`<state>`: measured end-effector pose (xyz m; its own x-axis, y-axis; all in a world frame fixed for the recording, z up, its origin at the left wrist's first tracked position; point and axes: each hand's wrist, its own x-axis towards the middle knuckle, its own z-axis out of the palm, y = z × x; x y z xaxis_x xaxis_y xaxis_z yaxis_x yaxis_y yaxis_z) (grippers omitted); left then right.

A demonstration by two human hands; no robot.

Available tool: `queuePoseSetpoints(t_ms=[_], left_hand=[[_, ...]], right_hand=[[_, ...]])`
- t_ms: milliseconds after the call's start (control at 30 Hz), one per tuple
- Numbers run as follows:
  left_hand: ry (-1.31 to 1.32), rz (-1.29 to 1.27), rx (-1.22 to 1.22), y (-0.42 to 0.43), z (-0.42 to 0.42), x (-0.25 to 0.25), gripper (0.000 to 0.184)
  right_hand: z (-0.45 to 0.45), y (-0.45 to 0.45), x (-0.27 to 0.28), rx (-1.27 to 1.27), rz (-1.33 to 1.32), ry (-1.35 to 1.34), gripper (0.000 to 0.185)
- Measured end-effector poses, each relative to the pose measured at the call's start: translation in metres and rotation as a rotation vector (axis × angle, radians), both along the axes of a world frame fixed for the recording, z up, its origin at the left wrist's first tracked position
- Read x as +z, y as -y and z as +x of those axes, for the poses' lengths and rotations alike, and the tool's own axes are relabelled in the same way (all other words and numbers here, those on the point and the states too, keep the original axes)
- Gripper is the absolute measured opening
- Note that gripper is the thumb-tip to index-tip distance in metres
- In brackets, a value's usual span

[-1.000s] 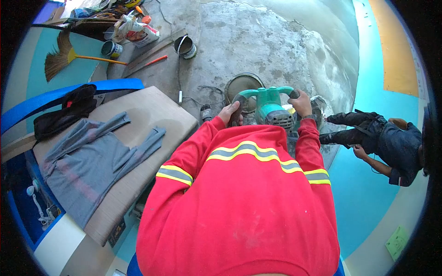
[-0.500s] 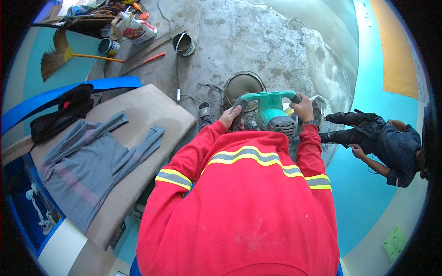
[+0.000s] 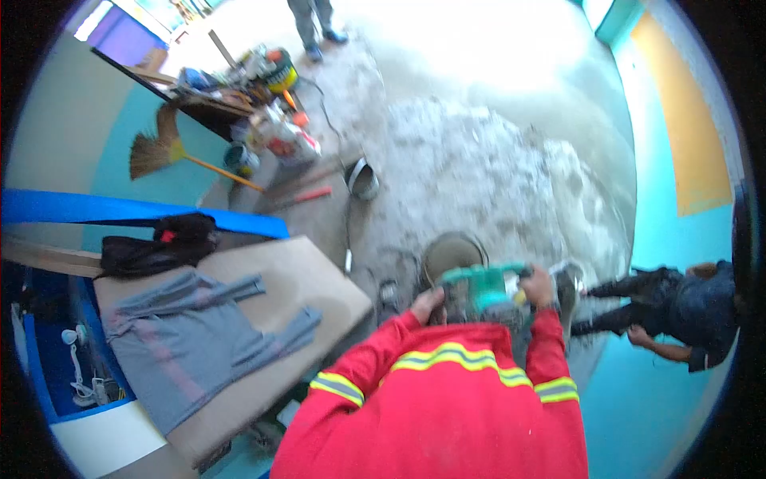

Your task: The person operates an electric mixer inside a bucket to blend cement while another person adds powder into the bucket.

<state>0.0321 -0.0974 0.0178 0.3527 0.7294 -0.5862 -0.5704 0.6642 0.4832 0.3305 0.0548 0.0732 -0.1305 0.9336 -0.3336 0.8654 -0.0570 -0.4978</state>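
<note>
A green electric mortar mixer [image 3: 487, 286] with a handle on each side is in front of my red-sleeved body. My left hand [image 3: 428, 306] is closed around its left handle, partly blurred. Around the right handle my right hand [image 3: 538, 287] is wrapped. Just beyond the mixer stands a round bucket [image 3: 456, 235] with grey wet mix in it. The mixer's lower end is hidden by its own body, so I cannot tell how deep it sits.
A grey long-sleeved shirt [image 3: 183, 343] lies on a beige board [image 3: 323, 275] at left. Beyond are a broom [image 3: 155, 152], a small bucket [image 3: 364, 182] and a white bag [image 3: 291, 142]. One person [image 3: 678, 307] stands at right; another person's legs [image 3: 307, 24] show at the top.
My view has tilted up and shifted left, so the mixer, hands and bucket appear lower. Another person's legs have come into view at the top. Both hands keep hold of the mixer.
</note>
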Motion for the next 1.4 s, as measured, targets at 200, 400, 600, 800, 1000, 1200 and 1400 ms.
queuePoseSetpoints(t_ms=[200, 400, 600, 800, 1000, 1200, 1400], left_hand=[[-0.021, -0.041, 0.041, 0.005, 0.007, -0.029, 0.047], [-0.100, 0.010, 0.015, 0.003, 0.001, -0.040, 0.057], [-0.118, -0.035, 0.040, 0.006, -0.002, -0.031, 0.055], [-0.074, -0.038, 0.057, 0.007, -0.003, -0.042, 0.053], [0.052, -0.189, 0.029, 0.009, -0.002, -0.061, 0.046], [-0.018, -0.108, 0.042, 0.001, -0.005, -0.011, 0.046], [-0.041, -0.179, 0.053, 0.000, -0.002, -0.005, 0.048]], right_hand=[[-0.001, 0.000, 0.008, -0.023, 0.047, -0.093, 0.038], [-0.004, -0.006, 0.004, -0.047, 0.001, -0.079, 0.037], [-0.011, -0.005, 0.010, -0.038, 0.020, -0.041, 0.036], [-0.004, -0.005, -0.007, -0.016, 0.018, -0.063, 0.041], [0.002, 0.003, -0.017, 0.006, 0.062, -0.010, 0.039], [0.000, 0.001, 0.004, -0.025, 0.015, -0.056, 0.032], [-0.002, 0.006, 0.004, -0.050, -0.002, -0.024, 0.038]])
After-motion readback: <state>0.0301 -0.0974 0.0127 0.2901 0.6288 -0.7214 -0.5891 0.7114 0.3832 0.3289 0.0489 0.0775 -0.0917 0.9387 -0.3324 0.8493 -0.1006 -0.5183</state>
